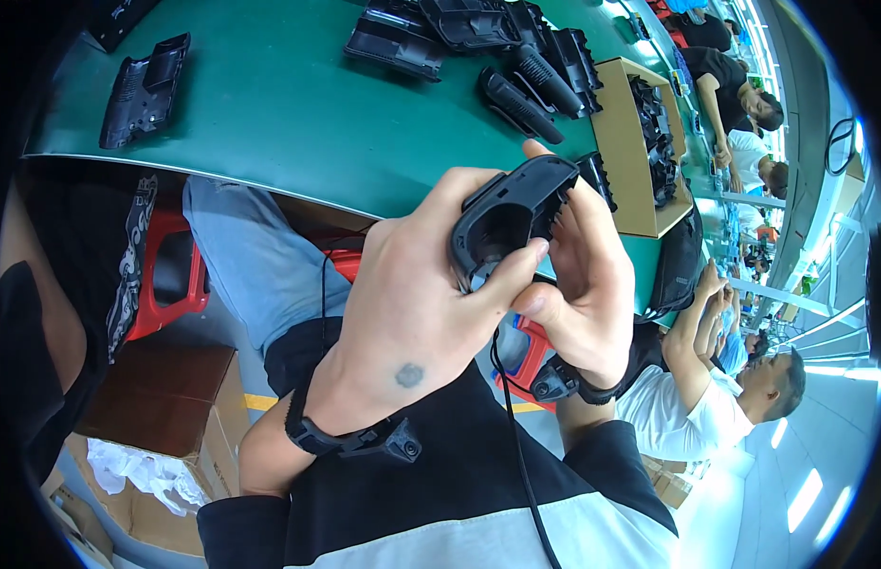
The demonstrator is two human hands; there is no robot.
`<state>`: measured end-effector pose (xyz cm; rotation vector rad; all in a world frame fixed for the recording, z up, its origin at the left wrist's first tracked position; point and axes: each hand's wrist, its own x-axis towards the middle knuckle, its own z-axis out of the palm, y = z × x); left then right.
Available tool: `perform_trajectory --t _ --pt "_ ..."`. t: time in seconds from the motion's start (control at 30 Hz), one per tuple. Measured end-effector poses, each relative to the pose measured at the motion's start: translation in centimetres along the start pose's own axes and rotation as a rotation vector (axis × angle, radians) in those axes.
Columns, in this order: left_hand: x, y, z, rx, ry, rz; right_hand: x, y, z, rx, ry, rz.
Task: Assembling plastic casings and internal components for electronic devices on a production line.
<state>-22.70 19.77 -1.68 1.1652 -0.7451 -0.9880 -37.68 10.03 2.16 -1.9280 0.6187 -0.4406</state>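
A hollow black plastic housing (518,197) with a rounded rim is held up in front of my chest, off the table. My left hand (417,289) wraps round its left side, with the thumb pressed at its lower edge. From the other side my right hand (592,284) grips the same housing, fingers behind it and thumb close to the left thumb. Part of the housing is hidden by my fingers. Beyond my hands, several similar black plastic shells (526,85) lie in a pile on the green table (260,104).
A cardboard box (616,142) of black parts stands right of the pile, with a black bag (678,266) beside it. One single shell (145,90) lies far left. An open carton (165,398) and red stools (170,275) are below the table edge. Other people sit along the right.
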Motion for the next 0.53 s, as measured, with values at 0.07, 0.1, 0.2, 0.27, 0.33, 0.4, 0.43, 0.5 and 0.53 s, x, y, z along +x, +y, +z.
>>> perform_trajectory --t 0.07,0.1,0.2,0.27,0.33,0.4,0.43,0.5,0.53 --pt "0.1 0.2 0.1 0.012 -0.019 -0.023 -0.3 0.3 0.6 0.214 0.098 0.039" --pt "0.1 0.2 0.2 0.017 -0.029 -0.034 -0.4 0.2 0.6 0.211 0.096 0.040" --pt "0.1 0.4 0.6 0.010 -0.010 -0.029 -0.1 -0.3 0.3 0.219 0.118 0.078" --pt "0.1 0.3 0.7 0.004 0.001 -0.028 0.0 0.0 0.1 0.205 0.105 0.060" --pt "-0.1 0.0 0.7 0.006 0.015 0.017 -0.2 0.3 0.1 0.190 0.089 0.029" --pt "-0.2 -0.4 0.8 0.006 0.027 0.033 -0.2 0.0 0.1 0.192 0.095 0.052" --pt "-0.1 -0.6 0.8 0.008 0.022 0.054 -0.2 -0.1 0.0 0.193 0.105 0.072" --pt "0.0 -0.8 0.9 0.015 0.014 0.095 -0.3 0.0 -0.2 0.181 0.094 0.077" --pt "-0.1 -0.9 0.9 -0.006 0.014 0.093 -0.3 0.2 -0.3 0.167 0.074 0.063"
